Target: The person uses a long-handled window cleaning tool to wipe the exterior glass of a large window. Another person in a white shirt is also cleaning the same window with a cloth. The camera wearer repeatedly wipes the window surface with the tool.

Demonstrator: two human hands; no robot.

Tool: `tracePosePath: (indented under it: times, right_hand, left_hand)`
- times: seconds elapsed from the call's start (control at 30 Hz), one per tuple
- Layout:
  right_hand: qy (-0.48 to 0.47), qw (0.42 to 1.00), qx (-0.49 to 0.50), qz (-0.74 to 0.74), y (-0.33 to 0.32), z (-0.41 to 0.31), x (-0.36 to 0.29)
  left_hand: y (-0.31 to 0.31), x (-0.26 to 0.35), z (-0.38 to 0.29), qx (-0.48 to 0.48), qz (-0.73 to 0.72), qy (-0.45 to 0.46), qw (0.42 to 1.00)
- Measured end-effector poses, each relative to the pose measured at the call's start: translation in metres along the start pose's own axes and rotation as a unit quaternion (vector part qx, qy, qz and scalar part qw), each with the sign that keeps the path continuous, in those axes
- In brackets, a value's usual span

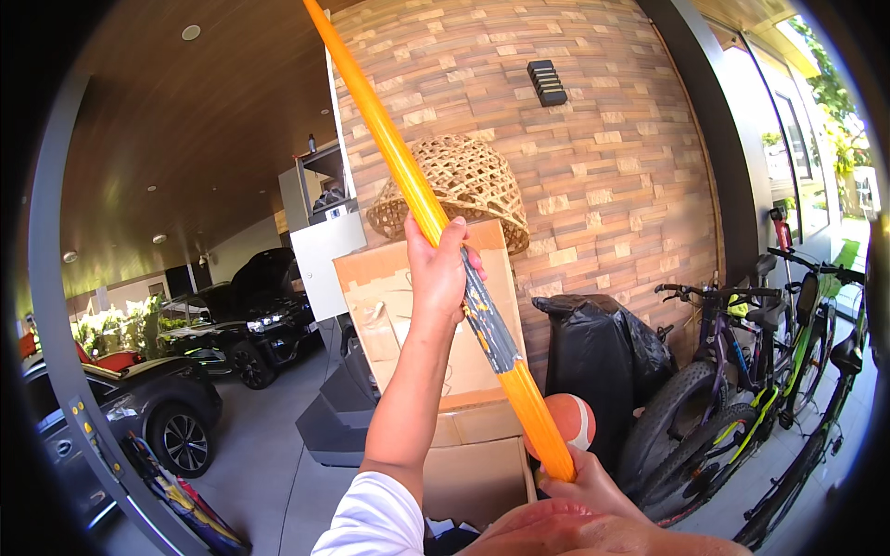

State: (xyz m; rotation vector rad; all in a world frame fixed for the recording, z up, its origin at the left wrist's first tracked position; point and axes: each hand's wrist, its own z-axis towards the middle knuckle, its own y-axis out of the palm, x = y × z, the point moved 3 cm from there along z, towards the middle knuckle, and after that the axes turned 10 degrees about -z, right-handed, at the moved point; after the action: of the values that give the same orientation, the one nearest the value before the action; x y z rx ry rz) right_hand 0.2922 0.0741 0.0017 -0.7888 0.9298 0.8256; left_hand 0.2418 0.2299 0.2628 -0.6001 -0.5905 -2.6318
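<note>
A long orange pole (pixel 389 139) runs slantwise from the top of the view down to its lower middle, with a grey taped or worn stretch along its lower half. My left hand (pixel 441 271) is wrapped around the pole just above and at the grey stretch. Around its lower end closes my right hand (pixel 584 479), partly hidden by the pole. The pole's upper end runs out of the picture. Behind the pole a woven basket (pixel 469 174) rests upside down on a large cardboard box (pixel 500 257) against the wall.
Black plastic bags (pixel 591 347) and an orange ball (pixel 570 420) stand right of the boxes. Several bicycles (pixel 737 347) lean farther right. A wall lamp (pixel 547 83) sits on the stone-clad wall (pixel 612 174). At left are parked cars (pixel 167 410), a grey post (pixel 55 278) and folded umbrellas (pixel 181 497).
</note>
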Motion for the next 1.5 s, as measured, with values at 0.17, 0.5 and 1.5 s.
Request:
tracePosePath:
  times: [0.17,0.5,1.5]
  right_hand:
    - [0.001,1.000,-0.015,-0.018,-0.012,0.000,-0.009]
    - [-0.030,0.998,0.002,0.054,-0.038,0.073,0.005]
    - [-0.081,0.984,-0.070,0.140,-0.059,0.111,-0.010]
  left_hand:
    - [0.002,-0.008,0.013,0.005,0.013,0.004,1.000]
    - [-0.012,-0.056,0.082,0.033,0.050,-0.014,0.998]
    - [-0.110,-0.105,0.246,-0.036,0.051,-0.190,0.980]
